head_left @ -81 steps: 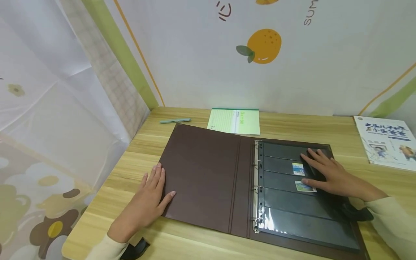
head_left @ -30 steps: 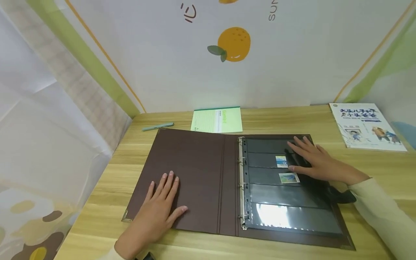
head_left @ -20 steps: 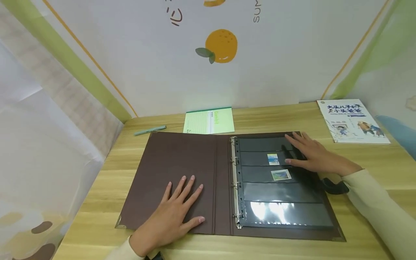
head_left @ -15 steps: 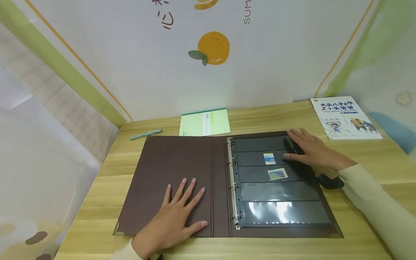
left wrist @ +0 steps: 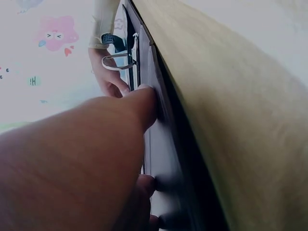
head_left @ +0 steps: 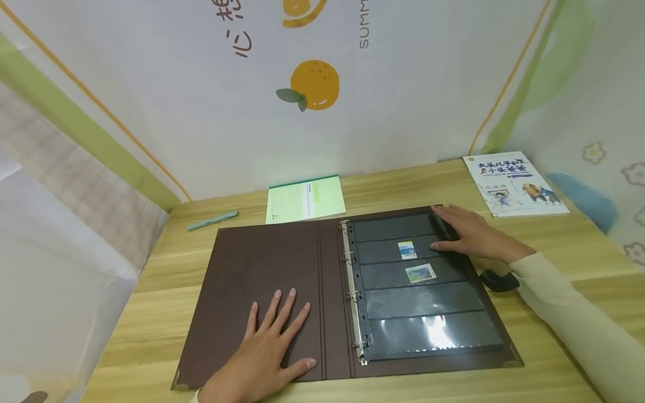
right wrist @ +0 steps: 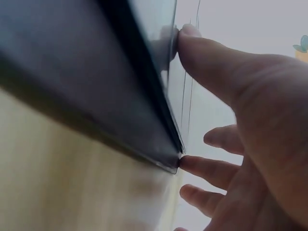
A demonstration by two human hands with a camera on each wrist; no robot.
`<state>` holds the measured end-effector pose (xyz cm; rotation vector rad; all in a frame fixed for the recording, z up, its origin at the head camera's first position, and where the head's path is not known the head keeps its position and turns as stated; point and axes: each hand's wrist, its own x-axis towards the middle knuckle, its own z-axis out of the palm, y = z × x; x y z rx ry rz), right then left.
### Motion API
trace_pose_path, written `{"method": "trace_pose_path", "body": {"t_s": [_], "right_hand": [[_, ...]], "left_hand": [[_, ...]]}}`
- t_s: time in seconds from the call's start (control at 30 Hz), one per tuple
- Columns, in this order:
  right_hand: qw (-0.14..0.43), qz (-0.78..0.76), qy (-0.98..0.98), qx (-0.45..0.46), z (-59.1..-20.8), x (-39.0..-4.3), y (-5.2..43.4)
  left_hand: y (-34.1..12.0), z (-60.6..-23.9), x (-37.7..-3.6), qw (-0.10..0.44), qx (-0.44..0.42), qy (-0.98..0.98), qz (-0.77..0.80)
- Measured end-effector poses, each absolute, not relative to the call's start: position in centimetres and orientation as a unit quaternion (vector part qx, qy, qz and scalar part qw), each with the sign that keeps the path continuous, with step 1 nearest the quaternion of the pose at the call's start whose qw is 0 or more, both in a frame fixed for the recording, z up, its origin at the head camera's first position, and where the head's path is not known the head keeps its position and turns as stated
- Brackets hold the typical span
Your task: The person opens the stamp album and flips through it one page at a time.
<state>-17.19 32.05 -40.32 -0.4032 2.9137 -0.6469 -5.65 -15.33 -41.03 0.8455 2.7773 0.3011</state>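
A brown ring binder (head_left: 262,280) lies open on the wooden table (head_left: 166,268). Its right side holds a dark pocket page (head_left: 423,302) with two small stamps (head_left: 407,250) (head_left: 420,273) tucked in the middle rows. My left hand (head_left: 269,347) rests flat, fingers spread, on the inside of the left cover. My right hand (head_left: 466,232) lies flat on the upper right part of the pocket page, thumb (head_left: 443,245) pointing toward the stamps. The left wrist view shows my left hand (left wrist: 86,159) beside the metal rings (left wrist: 118,60). The right wrist view shows my right hand's fingertips (right wrist: 192,33) against the page edge.
A green notebook (head_left: 305,199) and a pale green pen (head_left: 211,220) lie behind the binder. A picture book (head_left: 514,183) sits at the back right. A black wrist strap (head_left: 498,280) shows by my right sleeve. Printed fabric walls enclose the table on three sides.
My left hand has slid from the binder's left edge toward the spine. My right hand has shifted slightly toward the page's upper right. The view has swung left.
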Motion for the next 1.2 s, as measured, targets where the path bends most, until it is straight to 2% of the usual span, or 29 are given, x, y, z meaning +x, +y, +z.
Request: {"method": "trace_pose_path", "body": {"t_s": [0.2, 0.43, 0.73, 1.03, 1.2], "right_hand": [[0.034, -0.196, 0.968, -0.152, -40.2, -17.2, 31.9], [0.042, -0.194, 0.969, -0.145, -39.7, -16.9, 31.6], [0.018, -0.179, 0.973, -0.143, -39.6, -17.1, 31.2], [-0.018, -0.259, 0.956, -0.137, -38.9, -16.6, 31.2], [-0.003, -0.301, 0.948, -0.101, -38.8, -16.7, 31.3]], "left_hand": [[-15.7, -41.5, -5.8, 0.114, 0.294, 0.942, 0.117], [-15.6, -41.7, -5.9, 0.127, 0.299, 0.938, 0.125], [-15.6, -41.6, -5.8, 0.145, 0.291, 0.938, 0.121], [-15.5, -41.7, -6.0, 0.150, 0.289, 0.937, 0.123], [-15.6, -41.8, -5.9, 0.154, 0.285, 0.937, 0.128]]}}
